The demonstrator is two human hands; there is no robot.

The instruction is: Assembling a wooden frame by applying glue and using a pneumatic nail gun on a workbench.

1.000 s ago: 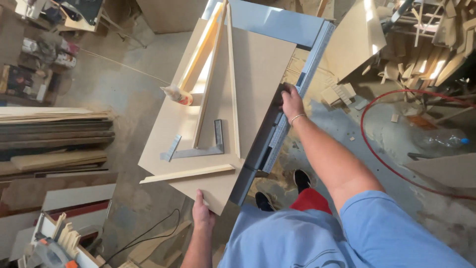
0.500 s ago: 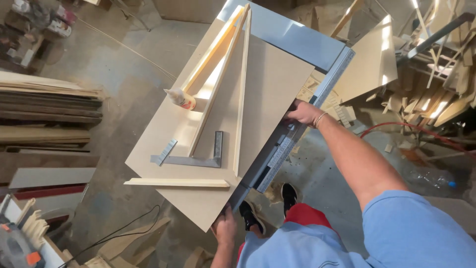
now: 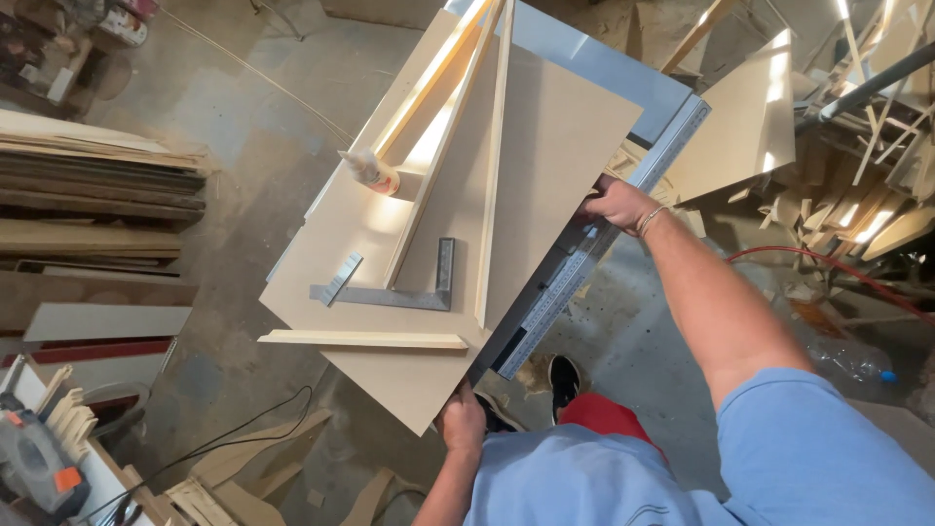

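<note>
A large board point(image 3: 545, 185) is held on the surface point(image 3: 594, 58). Left hand point(image 3: 461, 421) fingers are clamped on its near corner, right hand point(image 3: 616, 203) fingers on its right edge. It is being positioned; next, alignment against the ruler point(image 3: 575, 278) is needed.

Dusty concrete floor point(image 3: 243, 117), stacked boards point(image 3: 88, 185) left, offcuts point(image 3: 857, 195) right, sunlit

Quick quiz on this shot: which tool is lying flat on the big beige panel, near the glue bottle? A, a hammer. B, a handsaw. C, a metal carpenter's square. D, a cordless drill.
C: an L-shaped metal carpenter's square lies flat on the beige panel, below the glue bottle and among the thin wooden strips.
</note>
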